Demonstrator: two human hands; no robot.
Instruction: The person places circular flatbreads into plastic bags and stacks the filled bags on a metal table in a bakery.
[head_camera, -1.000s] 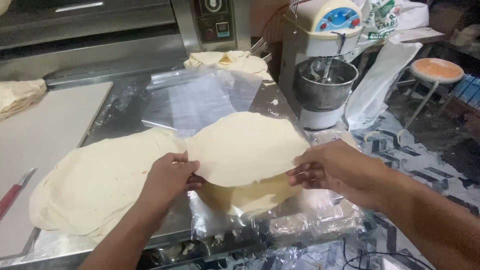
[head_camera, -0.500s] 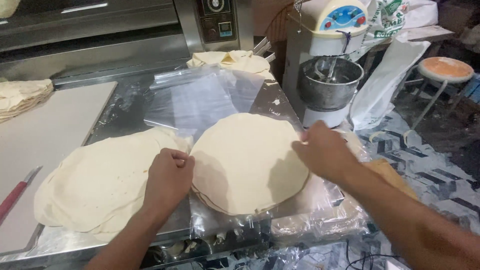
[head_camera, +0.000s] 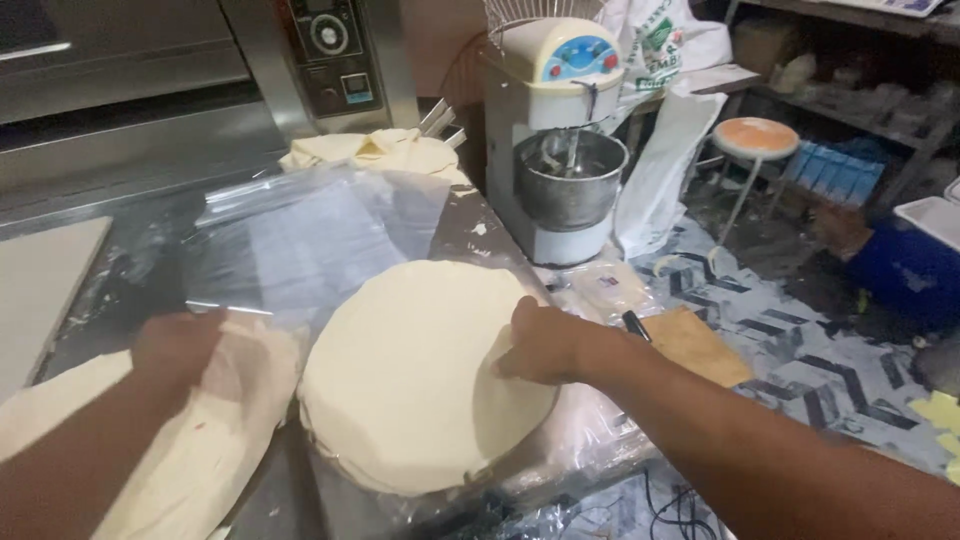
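The right hand (head_camera: 545, 340) now lies flat and open on the dough stack (head_camera: 420, 375); the left hand (head_camera: 180, 345) has moved left of it, its grip blurred beyond telling.

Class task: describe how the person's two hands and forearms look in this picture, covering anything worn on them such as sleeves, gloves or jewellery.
Both are bare. The left hand is motion-blurred, so fine detail is lost, but no glove shows. The right hand is sharper: no glove, and no ring, watch or bracelet in view. Both forearms are uncovered to the picture's edge, with no sleeve or cuff in sight.
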